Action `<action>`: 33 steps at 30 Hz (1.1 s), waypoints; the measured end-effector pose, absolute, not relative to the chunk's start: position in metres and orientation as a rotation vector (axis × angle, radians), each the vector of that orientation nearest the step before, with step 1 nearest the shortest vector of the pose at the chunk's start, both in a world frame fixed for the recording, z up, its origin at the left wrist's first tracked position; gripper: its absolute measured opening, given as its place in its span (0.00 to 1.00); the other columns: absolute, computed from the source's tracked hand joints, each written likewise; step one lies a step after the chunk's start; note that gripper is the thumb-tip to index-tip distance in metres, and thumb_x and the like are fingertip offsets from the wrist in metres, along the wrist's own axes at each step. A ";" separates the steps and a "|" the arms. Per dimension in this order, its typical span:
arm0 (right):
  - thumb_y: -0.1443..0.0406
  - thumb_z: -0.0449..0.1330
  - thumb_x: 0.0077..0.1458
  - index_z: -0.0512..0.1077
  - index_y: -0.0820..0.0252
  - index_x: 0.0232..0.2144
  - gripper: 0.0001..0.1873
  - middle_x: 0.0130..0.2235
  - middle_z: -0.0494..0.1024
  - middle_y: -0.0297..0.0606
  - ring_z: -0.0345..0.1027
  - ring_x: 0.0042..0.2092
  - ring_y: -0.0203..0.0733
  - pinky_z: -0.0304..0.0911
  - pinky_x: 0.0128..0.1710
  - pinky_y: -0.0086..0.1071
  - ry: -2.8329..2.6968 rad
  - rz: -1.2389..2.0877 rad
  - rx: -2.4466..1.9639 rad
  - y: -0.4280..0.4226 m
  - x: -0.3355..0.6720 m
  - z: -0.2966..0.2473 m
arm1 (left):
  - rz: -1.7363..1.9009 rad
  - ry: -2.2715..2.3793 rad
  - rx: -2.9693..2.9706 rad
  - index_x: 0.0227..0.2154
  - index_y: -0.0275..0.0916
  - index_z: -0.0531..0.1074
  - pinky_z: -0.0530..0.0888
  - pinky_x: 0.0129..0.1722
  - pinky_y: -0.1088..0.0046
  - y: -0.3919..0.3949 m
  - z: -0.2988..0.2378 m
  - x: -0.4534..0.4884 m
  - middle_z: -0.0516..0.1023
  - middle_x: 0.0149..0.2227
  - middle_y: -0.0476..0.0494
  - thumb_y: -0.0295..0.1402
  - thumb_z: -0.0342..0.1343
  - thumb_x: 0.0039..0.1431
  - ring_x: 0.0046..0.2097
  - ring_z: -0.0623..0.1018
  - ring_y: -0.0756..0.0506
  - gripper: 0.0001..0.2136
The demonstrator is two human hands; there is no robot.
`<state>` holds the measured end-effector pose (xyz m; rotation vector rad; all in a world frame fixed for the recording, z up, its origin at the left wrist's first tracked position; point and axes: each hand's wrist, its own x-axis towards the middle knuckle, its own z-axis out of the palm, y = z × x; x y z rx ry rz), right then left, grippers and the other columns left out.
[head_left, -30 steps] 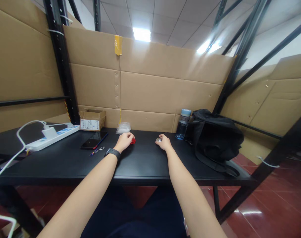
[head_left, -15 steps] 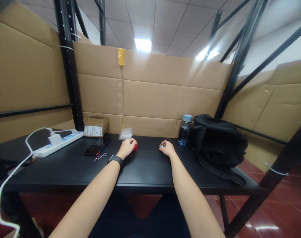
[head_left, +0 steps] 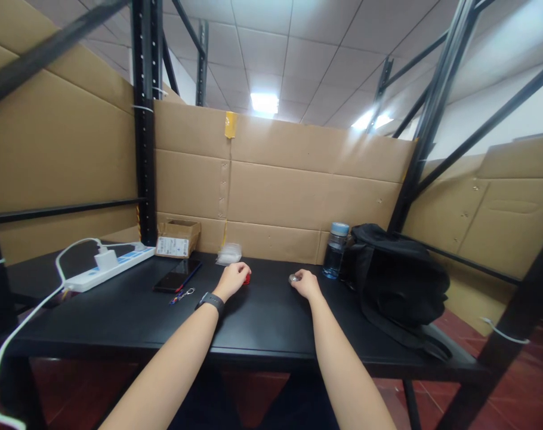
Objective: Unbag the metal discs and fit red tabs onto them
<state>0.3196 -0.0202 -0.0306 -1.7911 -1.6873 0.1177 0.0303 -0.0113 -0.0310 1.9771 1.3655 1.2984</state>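
Note:
My left hand [head_left: 232, 280], with a dark watch [head_left: 213, 300] on its wrist, has its fingers closed around a small red object [head_left: 247, 278] at the tabletop; most of it is hidden. To the right, my right hand [head_left: 306, 283] pinches a small, shiny, greyish clear object [head_left: 293, 279] low over the black table [head_left: 267, 322]. What kind of thing each one is cannot be made out. Bare tabletop separates the two hands. Just behind my left hand lies a clear plastic packet [head_left: 229, 254].
On the left are a white power strip [head_left: 88, 278], a small cardboard box [head_left: 178, 239], a dark phone [head_left: 177, 276] and a keychain [head_left: 182, 295]. A water bottle [head_left: 335, 251] and a black backpack [head_left: 397, 280] stand at the right. Cardboard [head_left: 280, 185] walls the back.
The camera view has tilted up a little, so the table and hands sit lower in the picture. Both hands keep nearly the same place and grip on the table.

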 end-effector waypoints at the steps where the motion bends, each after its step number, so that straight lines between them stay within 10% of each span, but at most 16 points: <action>1: 0.68 0.66 0.45 0.77 0.59 0.43 0.19 0.44 0.81 0.46 0.76 0.48 0.49 0.67 0.49 0.34 -1.723 0.098 -1.803 -0.026 0.315 -0.027 | 1.309 1.354 1.969 0.27 0.39 0.77 0.67 0.31 0.73 -0.014 -0.027 0.033 0.78 0.24 0.47 0.36 0.48 0.58 0.29 0.77 0.46 0.14; 6: 0.63 0.62 0.52 0.70 0.56 0.57 0.28 0.58 0.71 0.48 0.69 0.57 0.51 0.64 0.55 0.38 -1.936 0.035 -1.663 -0.089 0.287 -0.019 | 1.223 1.207 2.130 0.30 0.40 0.77 0.69 0.33 0.71 -0.060 -0.009 0.037 0.78 0.27 0.46 0.37 0.46 0.62 0.31 0.77 0.45 0.14; 14: 0.49 0.49 0.65 0.64 0.40 0.65 0.28 0.70 0.59 0.34 0.45 0.72 0.53 0.40 0.70 0.50 -2.158 0.194 -1.694 -0.172 0.281 -0.047 | 0.803 1.360 2.563 0.52 0.57 0.73 0.63 0.61 0.53 -0.144 -0.051 0.004 0.67 0.65 0.45 0.42 0.50 0.64 0.67 0.65 0.36 0.16; 33: 0.44 0.41 0.66 0.58 0.40 0.67 0.32 0.72 0.53 0.32 0.41 0.73 0.55 0.39 0.69 0.54 -2.205 0.100 -1.851 -0.188 0.270 -0.037 | 0.578 1.634 2.568 0.65 0.56 0.64 0.57 0.66 0.44 -0.166 -0.046 0.007 0.60 0.70 0.50 0.50 0.41 0.68 0.71 0.57 0.32 0.25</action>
